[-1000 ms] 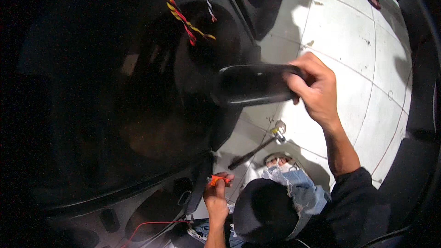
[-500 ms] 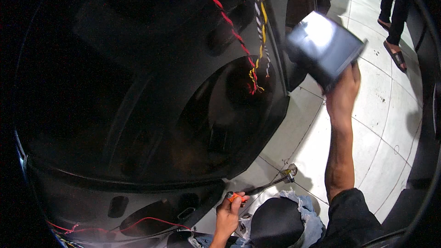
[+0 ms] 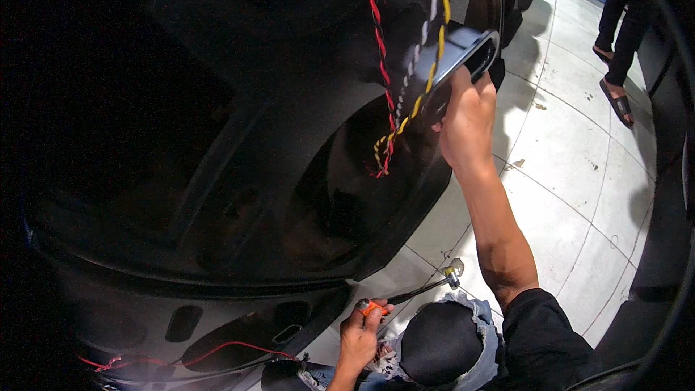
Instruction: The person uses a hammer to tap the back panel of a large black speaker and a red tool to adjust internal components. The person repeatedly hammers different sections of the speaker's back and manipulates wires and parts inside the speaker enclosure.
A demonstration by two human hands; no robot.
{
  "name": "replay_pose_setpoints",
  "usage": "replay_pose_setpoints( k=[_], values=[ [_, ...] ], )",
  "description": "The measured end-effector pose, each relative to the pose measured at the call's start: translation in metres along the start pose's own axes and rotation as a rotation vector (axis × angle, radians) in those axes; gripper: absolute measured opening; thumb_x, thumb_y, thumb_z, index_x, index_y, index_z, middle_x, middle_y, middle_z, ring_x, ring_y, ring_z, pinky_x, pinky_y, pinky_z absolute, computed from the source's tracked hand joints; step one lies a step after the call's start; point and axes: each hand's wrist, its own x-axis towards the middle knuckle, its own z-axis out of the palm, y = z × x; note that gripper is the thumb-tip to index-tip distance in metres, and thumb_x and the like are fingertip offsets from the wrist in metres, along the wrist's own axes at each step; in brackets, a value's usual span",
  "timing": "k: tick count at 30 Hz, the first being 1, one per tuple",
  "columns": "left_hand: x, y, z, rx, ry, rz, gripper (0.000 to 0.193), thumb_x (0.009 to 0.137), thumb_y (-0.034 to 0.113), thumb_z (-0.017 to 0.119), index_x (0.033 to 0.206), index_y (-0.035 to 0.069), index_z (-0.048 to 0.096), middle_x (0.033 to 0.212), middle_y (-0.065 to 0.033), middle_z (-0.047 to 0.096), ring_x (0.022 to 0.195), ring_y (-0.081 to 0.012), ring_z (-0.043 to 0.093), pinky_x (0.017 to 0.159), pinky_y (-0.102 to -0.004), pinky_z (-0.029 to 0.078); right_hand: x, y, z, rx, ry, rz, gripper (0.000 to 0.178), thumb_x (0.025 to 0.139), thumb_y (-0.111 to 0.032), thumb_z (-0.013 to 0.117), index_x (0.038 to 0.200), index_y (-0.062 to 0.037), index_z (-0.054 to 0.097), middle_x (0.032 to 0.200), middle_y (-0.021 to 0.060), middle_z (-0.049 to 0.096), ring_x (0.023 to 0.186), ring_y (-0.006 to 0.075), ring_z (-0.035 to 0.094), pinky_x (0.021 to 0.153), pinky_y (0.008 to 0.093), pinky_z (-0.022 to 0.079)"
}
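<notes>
My right hand [image 3: 469, 127] grips a glossy dark port tube [image 3: 457, 47] with a flared, rounded slot-like rim. It is held up beside the right edge of a large black speaker cabinet [image 3: 239, 195], partly behind the hanging wires. Twisted red-black wires [image 3: 378, 36] and yellow-black and white-black wires [image 3: 439, 51] dangle in front of the cabinet, their frayed ends near a big dark round opening [image 3: 344, 174]. Low down, my left hand [image 3: 357, 339] is closed round the orange-and-black handle of a hammer [image 3: 413, 292], whose metal and yellowish head lies over the floor.
White floor tiles [image 3: 565, 152] stretch along the right. Another person's legs and sandals [image 3: 617, 94] are at the upper right. A second black cabinet [image 3: 239, 326] with cutouts and a thin red wire [image 3: 232, 346] lies in front. My jeans-clad knee [image 3: 441, 344] is below.
My right hand has carried the tube leftward, toward the cabinet and wires, and turned its rim more into view. The hanging wires appear shifted. My left hand keeps its hold on the hammer.
</notes>
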Motion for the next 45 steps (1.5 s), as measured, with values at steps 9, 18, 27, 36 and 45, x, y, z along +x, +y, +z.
replay_pose_setpoints(
  k=[9, 18, 27, 36, 45],
  values=[
    [-0.004, 0.041, -0.002, 0.007, -0.015, -0.114, 0.027, 0.102, 0.021, 0.048, 0.112, -0.001, 0.059, 0.101, -0.0122, 0.071, 0.092, -0.0198, 0.066, 0.082, -0.0321, 0.051, 0.025, 0.010, 0.011, 0.084, -0.041, -0.077, 0.011, 0.099, -0.018, 0.047, 0.098, -0.0069, 0.051, 0.075, 0.0019, 0.050, 0.062, 0.0105, 0.051, 0.051, 0.0282, 0.042],
    [-0.004, 0.041, -0.010, -0.064, -0.060, -0.307, 0.023, 0.099, 0.017, 0.048, 0.114, 0.003, 0.058, 0.110, -0.0086, 0.069, 0.094, -0.0220, 0.066, 0.083, -0.0333, 0.055, 0.022, -0.013, 0.036, -0.038, 0.208, -0.080, 0.017, 0.088, -0.002, 0.045, 0.105, 0.0039, 0.046, 0.083, 0.0086, 0.054, 0.064, 0.0120, 0.053, 0.055, 0.0287, 0.047],
    [0.006, 0.034, -0.021, -0.075, -0.036, -0.070, 0.035, 0.103, 0.025, 0.044, 0.110, -0.005, 0.059, 0.102, -0.0194, 0.069, 0.092, -0.0253, 0.065, 0.088, -0.0391, 0.049, 0.027, 0.018, 0.016, -0.322, 0.173, -0.178, 0.020, 0.092, -0.020, 0.049, 0.099, -0.0018, 0.049, 0.076, 0.0067, 0.056, 0.060, 0.0158, 0.056, 0.048, 0.0307, 0.047],
    [0.006, 0.044, -0.031, -0.113, -0.023, -0.127, 0.043, 0.102, 0.035, 0.044, 0.110, -0.005, 0.057, 0.102, -0.0196, 0.069, 0.092, -0.0259, 0.065, 0.087, -0.0405, 0.049, 0.031, 0.008, 0.025, -0.068, 0.078, -0.111, 0.015, 0.096, -0.015, 0.044, 0.086, -0.0029, 0.042, 0.054, -0.0032, 0.037, 0.038, 0.0069, 0.036, 0.031, 0.0264, 0.031],
    [0.001, 0.053, -0.026, -0.117, -0.016, -0.298, 0.041, 0.100, 0.037, 0.050, 0.109, -0.002, 0.061, 0.105, -0.0155, 0.070, 0.093, -0.0226, 0.064, 0.088, -0.0376, 0.049, 0.045, 0.013, 0.009, -0.188, -0.034, 0.014, 0.012, 0.088, -0.017, 0.049, 0.095, -0.0085, 0.054, 0.075, 0.0043, 0.055, 0.063, 0.0152, 0.055, 0.052, 0.0328, 0.043]
  ],
)
